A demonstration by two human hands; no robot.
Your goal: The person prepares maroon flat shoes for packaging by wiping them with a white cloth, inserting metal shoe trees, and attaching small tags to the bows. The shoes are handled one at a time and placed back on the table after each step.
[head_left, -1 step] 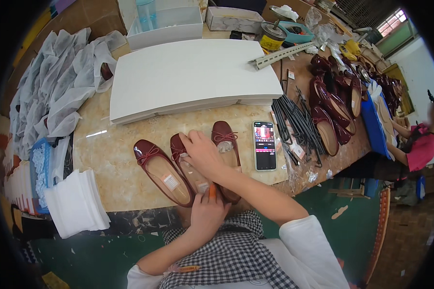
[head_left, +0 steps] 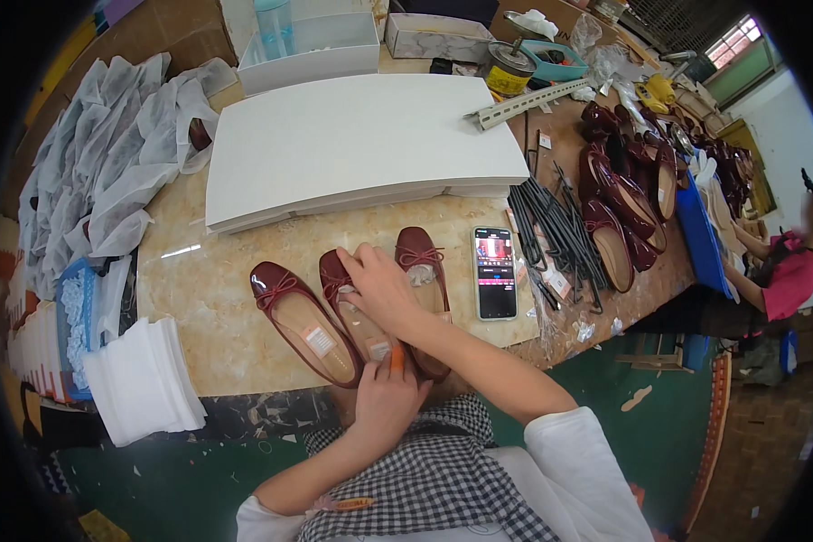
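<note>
Middle shoe: a dark red flat [head_left: 357,312] lies on the marble-look table [head_left: 208,298], near its front edge, second in a row of three.
Axis: its length runs from the bowed toe, up and a little left, to the heel down and right, by the table edge; the opening faces up.
Right hand: the right hand [head_left: 384,289] comes across from the lower right and lies over the toe half of that shoe, fingers curled and pressing on pale tissue stuffing [head_left: 357,312] inside; how tight the grip is cannot be told.
Left hand: the left hand [head_left: 388,393] sits at the heel end, fingers closed round the back of the shoe, with a small orange thing [head_left: 397,358] poking up from its fingers.
Left neighbour: another red flat [head_left: 303,321] lies just beside it, same slant, with a label on the insole.
Right neighbour: a third red flat [head_left: 422,262] lies on the far side, partly covered by the right forearm.
Phone: a lit phone [head_left: 494,272] lies flat just right of the row.
Further right: a bundle of black rods [head_left: 556,230], then a heap of red shoes [head_left: 619,203].
Behind: a big flat white box [head_left: 352,144] spans the table.
Left edge: white fabric bags [head_left: 99,163] piled up, and a stack of white sheets [head_left: 144,379] at the front corner.
Far right: another person [head_left: 786,271] sits at the bench end.
</note>
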